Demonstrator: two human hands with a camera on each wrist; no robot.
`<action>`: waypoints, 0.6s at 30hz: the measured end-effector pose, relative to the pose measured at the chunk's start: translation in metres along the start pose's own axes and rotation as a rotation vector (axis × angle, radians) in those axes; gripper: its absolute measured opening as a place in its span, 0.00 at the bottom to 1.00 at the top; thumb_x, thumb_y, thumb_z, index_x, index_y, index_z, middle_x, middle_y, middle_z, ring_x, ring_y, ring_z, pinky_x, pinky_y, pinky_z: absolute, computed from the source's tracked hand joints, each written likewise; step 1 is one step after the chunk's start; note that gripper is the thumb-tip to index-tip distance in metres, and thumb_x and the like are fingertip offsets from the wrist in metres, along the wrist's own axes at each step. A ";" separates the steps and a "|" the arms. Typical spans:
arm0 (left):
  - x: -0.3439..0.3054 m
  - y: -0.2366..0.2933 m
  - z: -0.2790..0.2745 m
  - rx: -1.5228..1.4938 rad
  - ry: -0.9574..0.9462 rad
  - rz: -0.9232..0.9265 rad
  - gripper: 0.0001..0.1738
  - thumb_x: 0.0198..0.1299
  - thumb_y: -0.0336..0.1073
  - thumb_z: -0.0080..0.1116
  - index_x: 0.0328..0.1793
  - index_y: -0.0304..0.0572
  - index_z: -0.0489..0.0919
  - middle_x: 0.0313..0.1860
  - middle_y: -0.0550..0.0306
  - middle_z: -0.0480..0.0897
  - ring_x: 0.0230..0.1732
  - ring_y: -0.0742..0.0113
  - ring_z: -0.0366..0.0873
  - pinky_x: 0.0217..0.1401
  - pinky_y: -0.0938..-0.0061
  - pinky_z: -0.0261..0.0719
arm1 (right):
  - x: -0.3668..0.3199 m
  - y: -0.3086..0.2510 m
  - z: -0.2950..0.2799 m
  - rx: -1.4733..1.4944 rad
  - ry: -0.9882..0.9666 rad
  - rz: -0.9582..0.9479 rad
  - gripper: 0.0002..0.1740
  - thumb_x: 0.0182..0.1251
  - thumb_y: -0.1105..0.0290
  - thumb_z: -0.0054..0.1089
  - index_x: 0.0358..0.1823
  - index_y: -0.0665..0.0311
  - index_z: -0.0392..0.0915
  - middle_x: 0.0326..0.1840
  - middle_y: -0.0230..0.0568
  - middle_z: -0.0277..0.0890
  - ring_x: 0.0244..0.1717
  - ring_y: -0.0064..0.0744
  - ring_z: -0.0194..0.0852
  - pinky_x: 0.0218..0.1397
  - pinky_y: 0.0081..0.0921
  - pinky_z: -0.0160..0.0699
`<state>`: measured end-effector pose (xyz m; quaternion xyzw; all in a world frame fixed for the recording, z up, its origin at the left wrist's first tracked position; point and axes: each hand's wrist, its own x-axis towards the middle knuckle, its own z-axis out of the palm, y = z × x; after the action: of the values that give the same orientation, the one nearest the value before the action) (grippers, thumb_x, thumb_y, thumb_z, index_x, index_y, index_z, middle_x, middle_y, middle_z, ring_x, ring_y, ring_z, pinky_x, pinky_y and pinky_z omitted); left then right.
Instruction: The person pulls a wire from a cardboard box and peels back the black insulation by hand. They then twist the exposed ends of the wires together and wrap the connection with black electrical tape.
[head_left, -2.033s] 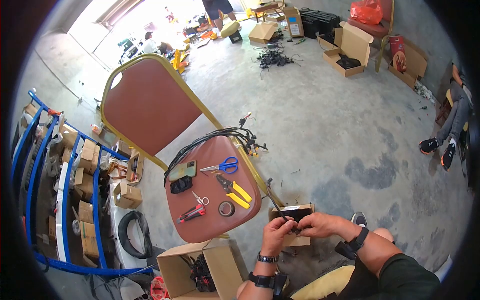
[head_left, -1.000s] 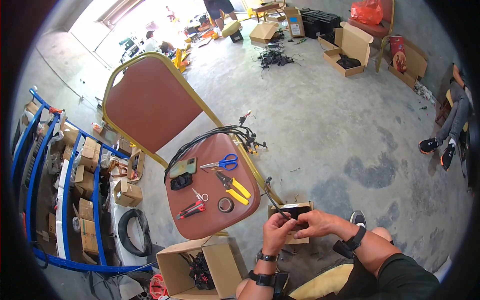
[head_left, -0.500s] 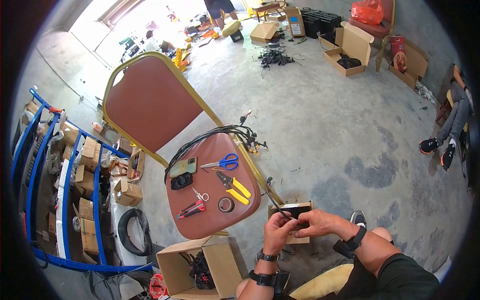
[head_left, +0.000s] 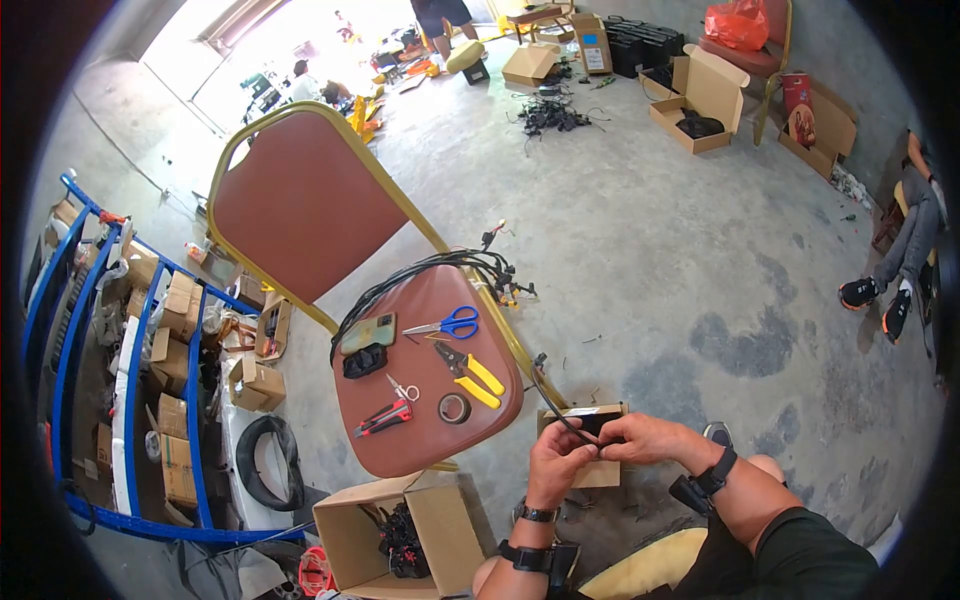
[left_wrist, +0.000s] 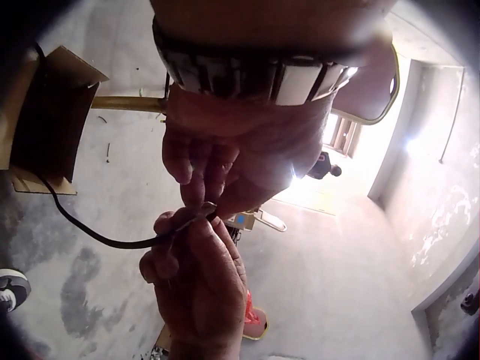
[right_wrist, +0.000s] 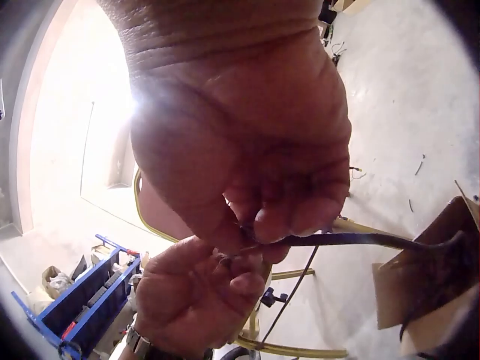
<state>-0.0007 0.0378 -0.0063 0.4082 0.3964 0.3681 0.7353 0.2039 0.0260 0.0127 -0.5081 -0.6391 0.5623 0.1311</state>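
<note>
Beside the chair's front corner, a thin black cable runs down to both hands. My left hand pinches it between thumb and fingers. Close against the left fingertips, my right hand grips the same cable near its end. From the right fingers the black cable curves toward an open cardboard box in the left wrist view. The right wrist view shows the cable leaving the curled right fingers toward the box. The fingertips hide the cable's end. Below the hands stands a small cardboard box.
On the chair seat lie blue-handled scissors, yellow-handled wire strippers, a tape roll, a red cutter, small scissors and a phone. A cable bundle drapes behind them. A larger carton stands front left.
The right fingers moved away from the left fingertips after the oldest frame, then came back in against them on the cable. Chair, tools and boxes stay where they were.
</note>
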 end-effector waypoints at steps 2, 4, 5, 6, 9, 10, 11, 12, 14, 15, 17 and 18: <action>0.001 -0.003 -0.003 0.010 0.010 -0.015 0.24 0.57 0.20 0.63 0.60 0.34 0.72 0.43 0.53 0.85 0.40 0.70 0.82 0.41 0.79 0.79 | 0.001 0.002 0.001 0.005 0.021 -0.023 0.17 0.66 0.58 0.58 0.47 0.64 0.81 0.39 0.50 0.82 0.43 0.44 0.81 0.47 0.38 0.78; 0.002 -0.002 -0.004 0.013 0.018 -0.022 0.23 0.58 0.20 0.60 0.61 0.33 0.73 0.42 0.53 0.85 0.39 0.70 0.82 0.40 0.79 0.79 | 0.002 0.005 0.003 0.007 0.032 -0.035 0.17 0.66 0.58 0.58 0.46 0.64 0.81 0.39 0.50 0.82 0.43 0.44 0.81 0.47 0.39 0.77; 0.002 -0.001 -0.004 0.014 0.022 -0.026 0.23 0.58 0.20 0.59 0.61 0.33 0.73 0.42 0.53 0.85 0.38 0.70 0.82 0.39 0.79 0.79 | 0.002 0.006 0.003 0.007 0.035 -0.036 0.17 0.67 0.57 0.58 0.46 0.64 0.81 0.40 0.50 0.82 0.43 0.44 0.81 0.47 0.39 0.77; 0.002 -0.002 -0.005 -0.004 0.021 -0.032 0.23 0.58 0.20 0.58 0.62 0.32 0.73 0.42 0.53 0.85 0.38 0.70 0.82 0.39 0.79 0.79 | 0.003 0.007 0.003 0.007 0.037 -0.036 0.17 0.67 0.57 0.58 0.46 0.64 0.82 0.40 0.50 0.82 0.43 0.44 0.81 0.47 0.39 0.77; 0.003 -0.004 -0.007 -0.047 0.023 -0.047 0.23 0.59 0.19 0.56 0.63 0.31 0.73 0.42 0.52 0.85 0.37 0.70 0.81 0.38 0.78 0.79 | 0.003 0.007 0.003 0.021 0.042 -0.043 0.18 0.68 0.56 0.59 0.45 0.64 0.82 0.39 0.50 0.82 0.42 0.44 0.81 0.47 0.38 0.77; 0.003 -0.003 -0.007 -0.052 0.025 -0.049 0.23 0.59 0.19 0.55 0.63 0.31 0.74 0.41 0.52 0.85 0.36 0.70 0.81 0.38 0.78 0.79 | 0.003 0.008 0.003 0.024 0.042 -0.042 0.18 0.68 0.56 0.59 0.45 0.64 0.82 0.39 0.49 0.82 0.42 0.44 0.81 0.46 0.38 0.77; 0.003 -0.003 -0.006 -0.058 0.027 -0.051 0.23 0.59 0.19 0.55 0.63 0.31 0.74 0.41 0.52 0.85 0.36 0.70 0.81 0.38 0.78 0.79 | 0.004 0.009 0.004 0.026 0.042 -0.041 0.18 0.68 0.56 0.59 0.45 0.64 0.82 0.38 0.49 0.82 0.42 0.44 0.81 0.46 0.38 0.77; 0.003 -0.003 -0.006 -0.051 0.025 -0.046 0.24 0.59 0.19 0.55 0.63 0.31 0.73 0.41 0.52 0.85 0.36 0.70 0.81 0.38 0.78 0.79 | 0.005 0.010 0.004 0.028 0.042 -0.040 0.18 0.68 0.55 0.59 0.44 0.64 0.82 0.38 0.49 0.82 0.42 0.44 0.81 0.46 0.38 0.77; 0.003 -0.003 -0.005 -0.038 0.023 -0.039 0.25 0.58 0.19 0.56 0.64 0.31 0.73 0.41 0.52 0.85 0.36 0.70 0.81 0.38 0.78 0.79 | 0.005 0.010 0.004 0.025 0.040 -0.038 0.18 0.68 0.55 0.59 0.44 0.64 0.82 0.38 0.49 0.82 0.42 0.44 0.81 0.46 0.38 0.77; 0.003 -0.003 -0.005 -0.037 0.022 -0.036 0.25 0.58 0.19 0.56 0.64 0.31 0.73 0.41 0.53 0.85 0.36 0.70 0.81 0.38 0.78 0.79 | 0.005 0.010 0.004 0.024 0.038 -0.037 0.18 0.68 0.55 0.60 0.44 0.64 0.82 0.38 0.49 0.82 0.42 0.44 0.81 0.46 0.38 0.77; 0.003 -0.003 -0.005 -0.036 0.020 -0.032 0.25 0.57 0.18 0.56 0.64 0.31 0.73 0.41 0.53 0.85 0.36 0.71 0.81 0.39 0.78 0.79 | 0.005 0.010 0.004 0.017 0.041 -0.045 0.18 0.68 0.55 0.60 0.44 0.64 0.82 0.38 0.49 0.82 0.41 0.43 0.81 0.45 0.38 0.77; 0.003 -0.004 -0.004 -0.037 0.016 -0.032 0.26 0.57 0.18 0.57 0.64 0.31 0.73 0.41 0.53 0.85 0.37 0.71 0.81 0.39 0.78 0.79 | 0.005 0.010 0.004 0.014 0.042 -0.050 0.18 0.67 0.55 0.60 0.44 0.64 0.82 0.37 0.49 0.82 0.41 0.43 0.81 0.45 0.38 0.77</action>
<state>-0.0024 0.0404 -0.0123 0.3850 0.4021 0.3669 0.7453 0.2037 0.0264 0.0014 -0.5029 -0.6448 0.5524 0.1619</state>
